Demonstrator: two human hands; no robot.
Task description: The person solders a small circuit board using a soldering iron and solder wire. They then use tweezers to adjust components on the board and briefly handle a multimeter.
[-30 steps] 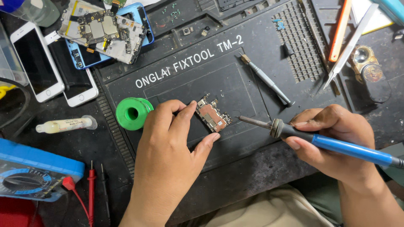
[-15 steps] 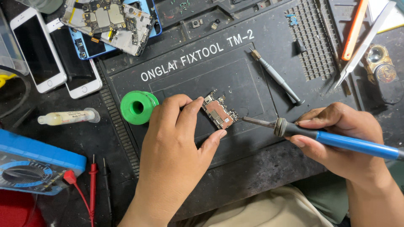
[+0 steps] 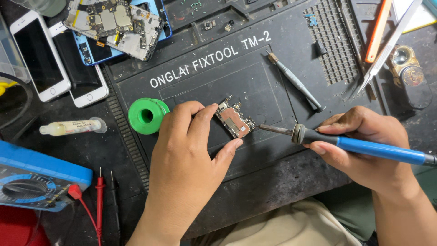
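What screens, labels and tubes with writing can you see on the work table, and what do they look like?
White phone: far left, flat, dark blank screen.
Second white phone: beside it, dark screen.
Work mat: middle, black, one line of white lettering.
Syringe tube: left of the green spool, pale yellow, small label.
Meter: lower left, blue, round dial.

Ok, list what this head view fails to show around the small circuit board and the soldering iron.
- Small circuit board: left end hidden under left hand fingers.
- Tip contact of soldering iron: too small to tell.
- Iron's handle end: cut off by right edge.
- Right hand palm: hidden behind iron.
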